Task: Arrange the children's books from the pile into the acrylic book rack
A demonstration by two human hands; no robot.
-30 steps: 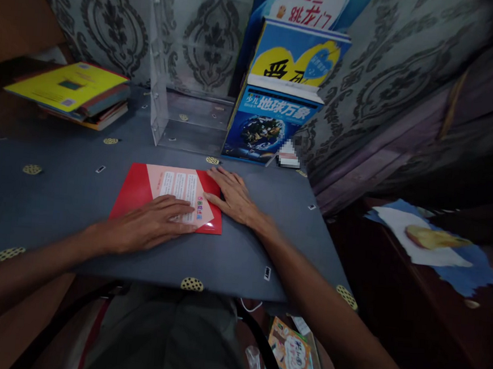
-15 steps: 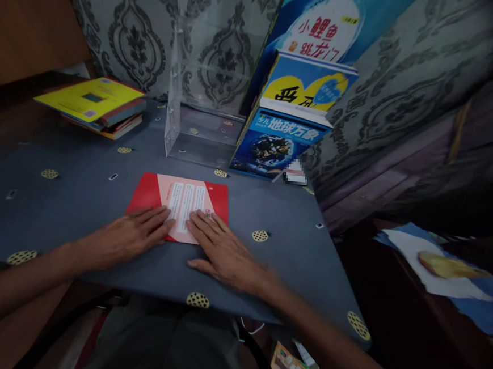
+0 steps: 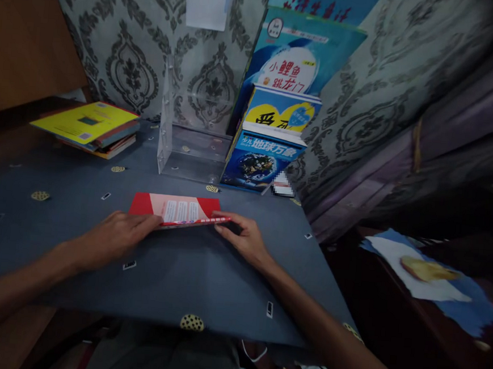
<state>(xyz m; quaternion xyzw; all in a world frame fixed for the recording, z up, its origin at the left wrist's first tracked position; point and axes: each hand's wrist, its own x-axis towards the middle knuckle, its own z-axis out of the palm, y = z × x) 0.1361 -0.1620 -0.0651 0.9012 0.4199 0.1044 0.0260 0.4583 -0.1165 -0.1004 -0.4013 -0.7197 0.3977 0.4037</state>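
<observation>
A red and pink booklet (image 3: 178, 208) rests on the blue-grey tablecloth, its near edge raised and tilted toward me. My right hand (image 3: 244, 238) pinches its near right corner between thumb and fingers. At the near left corner, my left hand (image 3: 121, 232) holds the edge, fingers together on top; its thumb is mostly hidden. Behind the booklet stands a clear acrylic rack (image 3: 192, 166), with blue books (image 3: 257, 161) upright in its right side.
On the left of the table (image 3: 196, 283) lies a stack of books with a yellow one (image 3: 90, 121) on top. A patterned curtain (image 3: 131, 73) hangs behind. To the right, cloth and paper (image 3: 419, 272) lie on a dark surface.
Both hands lay flat on the booklet before; now they grip its near corners, and its near edge has come up off the table. The view has tilted upward.
</observation>
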